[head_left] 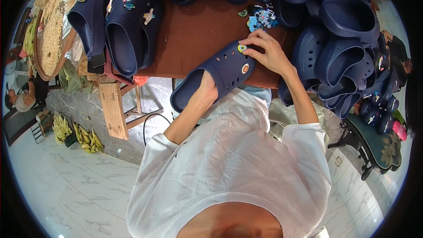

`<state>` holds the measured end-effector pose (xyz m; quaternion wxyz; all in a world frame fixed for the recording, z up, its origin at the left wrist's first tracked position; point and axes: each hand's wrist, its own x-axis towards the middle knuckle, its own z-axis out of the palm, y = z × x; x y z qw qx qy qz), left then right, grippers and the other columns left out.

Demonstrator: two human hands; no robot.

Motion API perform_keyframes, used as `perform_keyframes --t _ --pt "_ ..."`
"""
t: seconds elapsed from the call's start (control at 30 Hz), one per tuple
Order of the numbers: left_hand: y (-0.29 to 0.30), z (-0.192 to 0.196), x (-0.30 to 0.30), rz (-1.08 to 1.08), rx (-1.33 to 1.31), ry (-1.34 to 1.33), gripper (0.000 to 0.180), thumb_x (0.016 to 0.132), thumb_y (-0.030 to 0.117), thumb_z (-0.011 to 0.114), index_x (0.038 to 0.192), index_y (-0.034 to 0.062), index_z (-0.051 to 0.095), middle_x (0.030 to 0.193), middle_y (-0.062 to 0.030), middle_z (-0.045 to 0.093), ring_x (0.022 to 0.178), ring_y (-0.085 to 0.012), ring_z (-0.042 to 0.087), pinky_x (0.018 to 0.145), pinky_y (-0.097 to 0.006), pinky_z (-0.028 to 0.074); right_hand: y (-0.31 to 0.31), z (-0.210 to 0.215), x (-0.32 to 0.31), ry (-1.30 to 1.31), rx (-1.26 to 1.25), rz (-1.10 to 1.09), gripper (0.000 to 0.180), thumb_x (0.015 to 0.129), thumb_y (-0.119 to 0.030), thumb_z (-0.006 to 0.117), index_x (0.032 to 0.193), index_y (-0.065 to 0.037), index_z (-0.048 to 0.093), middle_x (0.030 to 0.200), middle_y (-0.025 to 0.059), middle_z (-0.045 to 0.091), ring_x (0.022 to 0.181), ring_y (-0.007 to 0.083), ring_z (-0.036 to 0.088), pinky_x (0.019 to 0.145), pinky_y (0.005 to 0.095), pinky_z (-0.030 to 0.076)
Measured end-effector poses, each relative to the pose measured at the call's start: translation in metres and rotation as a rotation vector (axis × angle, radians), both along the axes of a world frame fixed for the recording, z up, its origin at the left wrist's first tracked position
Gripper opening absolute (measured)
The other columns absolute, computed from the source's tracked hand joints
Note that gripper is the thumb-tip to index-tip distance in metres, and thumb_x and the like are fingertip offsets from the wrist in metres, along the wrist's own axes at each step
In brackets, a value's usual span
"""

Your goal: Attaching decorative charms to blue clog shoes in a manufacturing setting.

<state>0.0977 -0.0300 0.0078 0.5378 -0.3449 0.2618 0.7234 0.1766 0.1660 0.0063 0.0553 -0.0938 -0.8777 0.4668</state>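
A navy clog (pixel 224 71) with round vent holes is held up over the table's near edge, its toe pointing to the far right. My left hand (pixel 207 87) reaches inside it through the heel opening and supports it; the fingers are hidden within. At the toe, my right hand (pixel 269 53) pinches a yellow ring-shaped shoe charm (pixel 242 48) between thumb and forefinger, right against the upper. A brown oval charm (pixel 245 68) sits on the clog's side. Just beyond my right hand lies a pile of blue, white and black charms (pixel 263 18).
The table has a brown cloth (pixel 198 26). Clogs bearing charms (pixel 124 31) stand at the left; plain navy clogs (pixel 348 17) crowd the back and right. A wooden stool (pixel 113 110) is below left, with bananas (pixel 90 139) on the floor. A dark flowered stool (pixel 383 150) holds more clogs.
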Motion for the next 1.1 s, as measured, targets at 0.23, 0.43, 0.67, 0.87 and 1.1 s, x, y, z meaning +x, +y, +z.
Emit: perform_keyframes --t 0.23,0.43,0.67,0.87,1.1 --pt "0.008 0.015 -0.006 -0.006 0.045 -0.045 0.034 0.104 0.012 0.03 0.129 -0.0013 0.049 0.124 -0.0151 0.057 0.114 -0.0252 0.056 0.103 -0.036 0.045 0.002 -0.005 -0.004 0.053 0.183 0.12 0.027 0.085 -0.014 0.071 0.111 -0.007 0.071 0.099 0.0067 0.059 0.092 0.0238 0.06 0.083 0.0336 0.048" --pt "0.008 -0.002 -0.008 0.004 -0.031 0.057 0.036 0.104 0.022 0.036 0.129 0.0028 0.053 0.128 -0.0122 0.06 0.115 -0.0251 0.059 0.102 -0.041 0.049 -0.006 -0.018 0.004 0.11 -0.138 -0.139 0.023 0.091 -0.009 0.066 0.113 -0.005 0.069 0.103 0.0059 0.062 0.09 0.0176 0.061 0.078 0.0314 0.049" --pt "0.002 -0.032 -0.004 0.042 -0.009 0.106 0.035 0.104 0.027 0.041 0.126 0.0058 0.058 0.13 -0.0098 0.061 0.116 -0.0246 0.061 0.101 -0.043 0.051 0.011 -0.033 0.039 -0.009 0.193 -0.594 0.017 0.093 -0.004 0.057 0.108 -0.007 0.065 0.097 0.0116 0.061 0.086 0.0301 0.064 0.076 0.0398 0.051" --pt "0.004 -0.034 -0.004 0.006 0.002 0.123 0.035 0.104 0.027 0.042 0.126 0.006 0.058 0.13 -0.0096 0.062 0.115 -0.0242 0.061 0.101 -0.043 0.051 0.002 -0.04 0.036 -0.085 0.424 -0.55 0.021 0.087 -0.004 0.064 0.107 -0.001 0.058 0.095 0.017 0.06 0.092 0.0383 0.062 0.079 0.0453 0.051" --pt "0.007 -0.034 -0.005 -0.01 0.005 0.14 0.034 0.103 0.027 0.042 0.125 0.0063 0.059 0.129 -0.0094 0.062 0.115 -0.0237 0.062 0.101 -0.042 0.051 0.005 -0.048 0.034 -0.099 0.444 -0.507 0.021 0.085 -0.007 0.068 0.104 -0.002 0.059 0.093 0.0165 0.061 0.09 0.0349 0.064 0.076 0.0431 0.051"
